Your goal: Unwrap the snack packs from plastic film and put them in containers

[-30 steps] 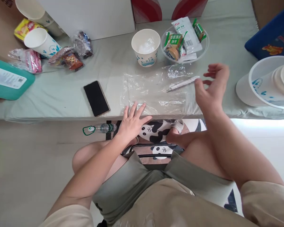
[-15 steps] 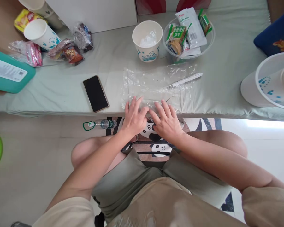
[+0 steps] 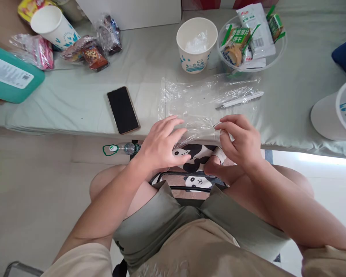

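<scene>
A clear plastic sheet or bag [image 3: 187, 94] lies crumpled on the cloth-covered table. My left hand [image 3: 163, 144] hovers at its front edge, fingers spread, nothing in them. Over the sheet's front right part, my right hand [image 3: 242, 140] has thumb and forefinger pinched together. A thin dark strand [image 3: 215, 125] sticks out from that pinch; whether it is a needle or a thread, I cannot tell. Just beyond the right hand, a slim white pen-like tool [image 3: 243, 99] with a dark tip rests on the plastic.
A phone [image 3: 123, 110] lies to the left. Behind the sheet stand a paper cup [image 3: 194, 61] holding clear plastic and a bowl [image 3: 282, 50] of wrapped snacks. A white bin [image 3: 324, 115] is at the right; a teal container [image 3: 14, 86] and snack packets [image 3: 95, 57] are at the left.
My hands have moved apart and lifted off the plastic. The right hand has gone right and now pinches the dark strand that lay on the sheet. The view has shifted slightly.
</scene>
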The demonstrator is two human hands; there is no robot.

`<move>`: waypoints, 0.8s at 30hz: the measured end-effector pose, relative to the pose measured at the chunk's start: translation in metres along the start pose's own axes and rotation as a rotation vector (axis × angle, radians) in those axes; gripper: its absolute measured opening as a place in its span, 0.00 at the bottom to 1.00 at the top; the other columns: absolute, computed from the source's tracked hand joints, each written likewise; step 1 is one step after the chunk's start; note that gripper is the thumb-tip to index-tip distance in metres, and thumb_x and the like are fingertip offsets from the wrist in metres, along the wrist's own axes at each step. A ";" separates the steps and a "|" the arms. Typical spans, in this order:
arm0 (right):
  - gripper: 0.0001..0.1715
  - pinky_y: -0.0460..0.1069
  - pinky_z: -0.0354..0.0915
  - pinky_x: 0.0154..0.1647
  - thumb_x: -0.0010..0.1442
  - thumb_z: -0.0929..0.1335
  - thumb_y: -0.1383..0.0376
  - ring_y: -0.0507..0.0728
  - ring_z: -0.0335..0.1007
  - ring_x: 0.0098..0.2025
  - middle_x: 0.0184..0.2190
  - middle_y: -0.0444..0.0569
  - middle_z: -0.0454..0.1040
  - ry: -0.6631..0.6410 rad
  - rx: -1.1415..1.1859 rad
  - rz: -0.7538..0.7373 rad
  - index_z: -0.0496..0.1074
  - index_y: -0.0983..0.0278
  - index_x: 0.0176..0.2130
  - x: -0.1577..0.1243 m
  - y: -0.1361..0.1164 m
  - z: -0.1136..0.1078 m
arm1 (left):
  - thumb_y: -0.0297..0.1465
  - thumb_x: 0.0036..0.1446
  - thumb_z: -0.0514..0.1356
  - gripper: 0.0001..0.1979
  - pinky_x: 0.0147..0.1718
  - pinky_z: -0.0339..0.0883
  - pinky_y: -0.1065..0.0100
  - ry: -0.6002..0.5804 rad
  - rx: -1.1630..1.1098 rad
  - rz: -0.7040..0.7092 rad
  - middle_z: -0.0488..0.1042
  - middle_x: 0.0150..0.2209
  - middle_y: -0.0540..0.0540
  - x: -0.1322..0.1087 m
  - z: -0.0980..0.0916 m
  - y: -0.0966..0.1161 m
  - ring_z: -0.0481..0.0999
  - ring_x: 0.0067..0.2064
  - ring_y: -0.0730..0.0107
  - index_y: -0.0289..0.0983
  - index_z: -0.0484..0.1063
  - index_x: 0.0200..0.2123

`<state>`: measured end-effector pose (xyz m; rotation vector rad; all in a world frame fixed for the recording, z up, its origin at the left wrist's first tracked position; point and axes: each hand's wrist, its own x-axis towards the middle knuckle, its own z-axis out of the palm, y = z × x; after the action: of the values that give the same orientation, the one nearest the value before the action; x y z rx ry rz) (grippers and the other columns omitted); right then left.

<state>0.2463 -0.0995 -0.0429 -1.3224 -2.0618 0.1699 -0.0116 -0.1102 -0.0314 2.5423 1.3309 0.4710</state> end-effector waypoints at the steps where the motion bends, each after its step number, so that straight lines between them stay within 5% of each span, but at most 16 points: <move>1: 0.14 0.54 0.72 0.38 0.63 0.63 0.69 0.58 0.79 0.40 0.43 0.50 0.80 -0.021 0.030 0.046 0.79 0.58 0.37 0.001 0.002 0.000 | 0.37 0.56 0.65 0.23 0.67 0.63 0.41 -0.017 0.024 -0.005 0.71 0.65 0.35 0.000 -0.001 0.001 0.66 0.69 0.39 0.36 0.77 0.55; 4: 0.16 0.55 0.73 0.37 0.60 0.64 0.70 0.59 0.79 0.40 0.44 0.50 0.80 -0.065 0.025 0.083 0.79 0.57 0.39 0.006 0.012 0.000 | 0.26 0.61 0.58 0.14 0.62 0.70 0.49 0.015 -0.003 -0.087 0.77 0.61 0.39 0.003 -0.004 -0.001 0.74 0.64 0.49 0.38 0.82 0.45; 8: 0.13 0.57 0.73 0.39 0.56 0.66 0.71 0.61 0.79 0.38 0.42 0.50 0.82 -0.088 -0.021 0.069 0.78 0.57 0.36 0.014 0.032 -0.003 | 0.28 0.62 0.54 0.14 0.44 0.78 0.62 0.052 -0.226 -0.238 0.84 0.45 0.45 0.006 -0.017 -0.015 0.84 0.43 0.63 0.39 0.82 0.34; 13: 0.06 0.58 0.74 0.46 0.58 0.68 0.65 0.62 0.81 0.41 0.34 0.47 0.83 -0.093 0.206 0.207 0.78 0.56 0.35 0.021 0.044 -0.015 | 0.33 0.60 0.58 0.12 0.38 0.77 0.67 0.043 -0.423 -0.453 0.85 0.34 0.46 0.008 -0.030 -0.032 0.84 0.37 0.65 0.38 0.80 0.31; 19: 0.09 0.52 0.72 0.35 0.59 0.72 0.56 0.55 0.77 0.29 0.25 0.44 0.79 -0.019 0.525 0.420 0.77 0.58 0.37 0.027 0.042 -0.018 | 0.37 0.59 0.61 0.11 0.29 0.76 0.71 0.169 -0.718 -0.642 0.83 0.30 0.46 0.013 -0.030 -0.042 0.82 0.29 0.71 0.36 0.78 0.31; 24: 0.19 0.50 0.67 0.26 0.62 0.70 0.48 0.54 0.71 0.24 0.20 0.44 0.75 -0.028 0.461 0.593 0.76 0.58 0.29 0.033 0.043 -0.014 | 0.36 0.57 0.63 0.10 0.21 0.67 0.75 0.230 -0.797 -0.719 0.79 0.27 0.48 0.022 -0.026 -0.048 0.75 0.23 0.77 0.36 0.76 0.29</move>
<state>0.2788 -0.0545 -0.0362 -1.5808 -1.4653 0.8693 -0.0459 -0.0641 -0.0209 1.3045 1.5844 0.9085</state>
